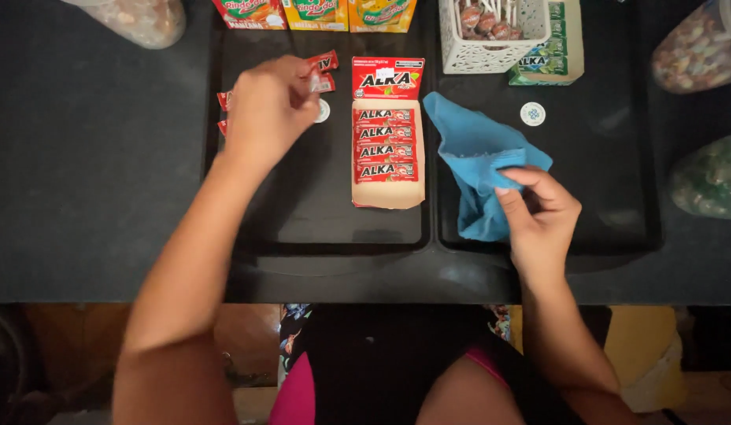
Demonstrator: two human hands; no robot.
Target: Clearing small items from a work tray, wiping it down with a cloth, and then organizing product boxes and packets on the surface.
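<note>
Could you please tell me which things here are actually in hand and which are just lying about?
In hand:
- red candy packets, gripped by the left hand
- blue cloth, pinched by the right hand
- open display box of red bars, between the hands

Lying about:
- white lattice basket
- green box
- orange cartons
- sweet jars
- round white disc

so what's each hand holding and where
Left hand grips red candy packs by their ends; right hand pinches the blue cloth at its edge.

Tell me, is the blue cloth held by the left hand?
No, the blue cloth is pinched by the right hand, while the left hand holds small red candy packets over the left black tray.
</note>
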